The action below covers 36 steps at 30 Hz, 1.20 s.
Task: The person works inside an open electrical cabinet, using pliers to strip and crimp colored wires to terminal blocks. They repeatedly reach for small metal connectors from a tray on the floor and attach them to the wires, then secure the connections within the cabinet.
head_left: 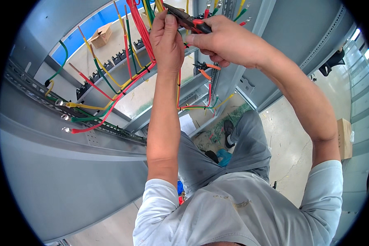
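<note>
My right hand (229, 43) is closed round the handles of black pliers (183, 17) with red on their grips. The jaws point left, their tip just above my left thumb. My left hand (168, 47) is raised beside a red wire bundle (140, 33), its thumb and fingers pinched together; what lies between them is hidden. Green and yellow wires (148, 11) run down behind the left fingers. Below and left, a tied harness (127, 88) branches into red, yellow and green wires. Three thick ends carry metal lugs, one of them on a red cable (86, 130).
Grey metal cabinet panels (90, 176) and a slotted rail (28, 90) surround the wiring. Black terminal holders (106, 64) line a crossbar. Orange-handled pliers (207, 70) hang by the upright on the right. Beyond the frame stands a cardboard box (101, 35). Wire scraps litter the floor (287, 135).
</note>
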Available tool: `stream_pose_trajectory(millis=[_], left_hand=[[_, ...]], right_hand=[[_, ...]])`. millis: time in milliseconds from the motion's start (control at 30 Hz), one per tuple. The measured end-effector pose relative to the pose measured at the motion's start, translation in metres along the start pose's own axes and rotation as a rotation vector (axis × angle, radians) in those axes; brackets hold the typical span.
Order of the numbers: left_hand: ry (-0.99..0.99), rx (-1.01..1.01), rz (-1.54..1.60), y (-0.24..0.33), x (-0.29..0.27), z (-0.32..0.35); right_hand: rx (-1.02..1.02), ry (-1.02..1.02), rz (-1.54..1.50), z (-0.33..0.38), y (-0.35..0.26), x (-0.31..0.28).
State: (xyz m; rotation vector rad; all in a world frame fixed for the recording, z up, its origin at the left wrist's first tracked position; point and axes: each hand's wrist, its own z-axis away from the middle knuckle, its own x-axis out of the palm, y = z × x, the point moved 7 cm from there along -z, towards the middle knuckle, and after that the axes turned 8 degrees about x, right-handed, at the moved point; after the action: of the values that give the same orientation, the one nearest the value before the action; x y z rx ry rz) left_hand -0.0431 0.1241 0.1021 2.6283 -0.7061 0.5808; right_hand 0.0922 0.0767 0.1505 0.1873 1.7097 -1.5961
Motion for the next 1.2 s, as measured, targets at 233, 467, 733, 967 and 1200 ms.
stream_pose_trajectory(millis=[233,467,733,967,1200], left_hand=[[-0.086,-0.063,0.013,0.001,0.003,-0.012],[-0.093,-0.094,0.068,0.002,-0.001,-0.017],[-0.078,-0.115,0.046,0.002,-0.001,-0.016],[-0.033,-0.158,-0.038,0.008,0.004,-0.008],[0.040,-0.181,-0.065,0.010,-0.006,-0.001]], right_hand=[[-0.131,0.106,0.193,-0.010,0.005,-0.027],[0.022,-0.195,-0.261,0.007,0.023,-0.010],[0.009,-0.327,-0.277,0.001,0.015,-0.008],[0.040,-0.525,-0.471,0.001,0.014,0.005],[-0.021,-0.888,-0.979,0.006,0.010,0.046]])
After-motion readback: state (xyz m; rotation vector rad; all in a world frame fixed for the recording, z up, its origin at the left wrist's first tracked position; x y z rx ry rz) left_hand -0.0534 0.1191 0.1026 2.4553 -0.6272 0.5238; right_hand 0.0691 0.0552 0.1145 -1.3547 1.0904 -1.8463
